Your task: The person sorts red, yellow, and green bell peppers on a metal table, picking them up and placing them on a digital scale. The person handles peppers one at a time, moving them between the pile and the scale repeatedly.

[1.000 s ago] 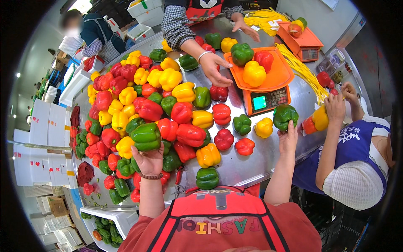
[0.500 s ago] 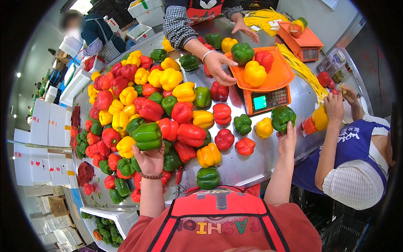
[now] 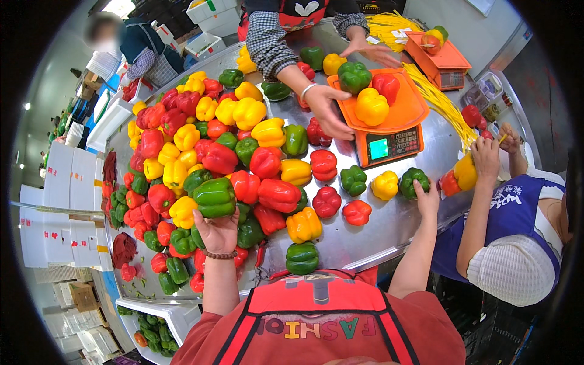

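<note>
Metal table (image 3: 382,228); white boxes (image 3: 59,201) leftward; green pepper (image 3: 215,196) in grasp of left hand (image 3: 218,235), another (image 3: 409,182) in right hand (image 3: 427,199)

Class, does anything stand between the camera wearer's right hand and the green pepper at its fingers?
Nothing visible does: the right hand has its fingers directly on the green pepper. The yellow pepper sits left of it.

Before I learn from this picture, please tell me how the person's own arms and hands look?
The left hand and right hand wear no gloves. A brown beaded bracelet is on the left wrist only. Plain red sleeves leave the forearms uncovered.
</note>
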`<state>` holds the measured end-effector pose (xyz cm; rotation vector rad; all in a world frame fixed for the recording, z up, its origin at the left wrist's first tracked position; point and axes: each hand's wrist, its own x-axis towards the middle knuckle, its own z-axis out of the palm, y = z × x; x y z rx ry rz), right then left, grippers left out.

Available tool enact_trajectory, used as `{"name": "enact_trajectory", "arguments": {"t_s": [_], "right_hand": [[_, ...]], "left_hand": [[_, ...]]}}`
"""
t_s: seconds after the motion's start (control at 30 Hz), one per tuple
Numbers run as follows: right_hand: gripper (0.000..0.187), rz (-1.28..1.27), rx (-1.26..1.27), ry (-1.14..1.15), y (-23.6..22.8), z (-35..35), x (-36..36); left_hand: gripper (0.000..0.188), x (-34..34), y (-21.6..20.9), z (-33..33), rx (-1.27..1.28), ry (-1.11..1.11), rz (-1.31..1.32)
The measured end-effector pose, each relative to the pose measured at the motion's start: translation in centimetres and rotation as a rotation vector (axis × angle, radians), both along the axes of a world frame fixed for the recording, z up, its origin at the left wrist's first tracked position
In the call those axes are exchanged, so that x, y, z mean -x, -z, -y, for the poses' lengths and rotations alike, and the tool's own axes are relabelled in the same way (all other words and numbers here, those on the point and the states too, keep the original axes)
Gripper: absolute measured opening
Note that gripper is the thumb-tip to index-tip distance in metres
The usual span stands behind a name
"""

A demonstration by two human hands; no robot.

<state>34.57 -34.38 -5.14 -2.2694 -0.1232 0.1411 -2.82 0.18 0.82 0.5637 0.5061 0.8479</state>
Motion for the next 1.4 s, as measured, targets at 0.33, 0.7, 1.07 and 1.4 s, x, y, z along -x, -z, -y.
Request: {"name": "enact_trajectory", "arguments": {"t_s": [0.33,0.7,1.07,1.4], "right_hand": [[0.077,0.275,0.237,-0.191,-0.3,-0.3,1.6],[0.059,0.330,-0.573,0.021,3.1,-1.7,-1.2],[0.060,0.587,-0.148,-0.344,-4.9,-15.6,-7.0],[0.075,0.131,-0.452,-1.037,-8.3,-17.2,9.5]], "left_hand": [[0.070,-0.2,0.2,0.4,-0.013,0.000,-0.014],[0.063,-0.4,0.4,0.9,-0.046,-0.011,-0.078],[0.075,-1.2,0.8,1.8,-0.320,0.064,-0.281],[0.077,-2.3,-0.5,3.3,-0.389,0.320,-0.365]]}}
